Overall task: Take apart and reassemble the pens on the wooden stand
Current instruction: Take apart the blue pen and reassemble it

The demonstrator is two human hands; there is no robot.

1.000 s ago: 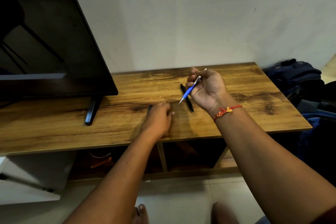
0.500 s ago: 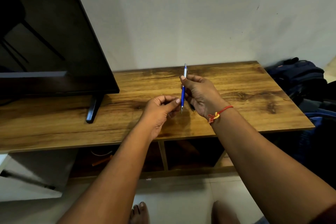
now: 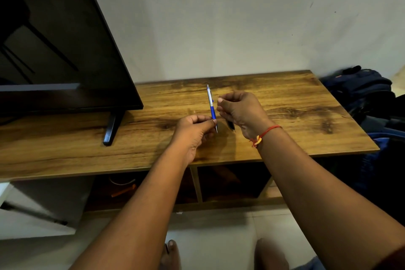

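Observation:
A blue and silver pen (image 3: pixel 211 106) stands nearly upright over the wooden stand (image 3: pixel 285 125), tip down. My left hand (image 3: pixel 192 131) pinches it near the tip between thumb and forefinger. My right hand (image 3: pixel 240 112), with a red thread at its wrist, hovers just right of the barrel with its fingers curled. Its lower fingertips are right at the barrel, and I cannot tell whether they touch it. A black pen (image 3: pixel 231 125) lies on the stand under my right hand, with only its near end showing.
A black television (image 3: pixel 65 50) on a slanted foot (image 3: pixel 111 129) fills the stand's left half. Dark bags (image 3: pixel 363 92) sit on the floor to the right. Open shelves (image 3: pixel 230 182) run below the top. My feet are on the tiled floor.
The blue pen passed from my right hand's grip to my left hand, which rose from the stand and pinched its lower end. My right hand's grip has loosened and it has shifted slightly right.

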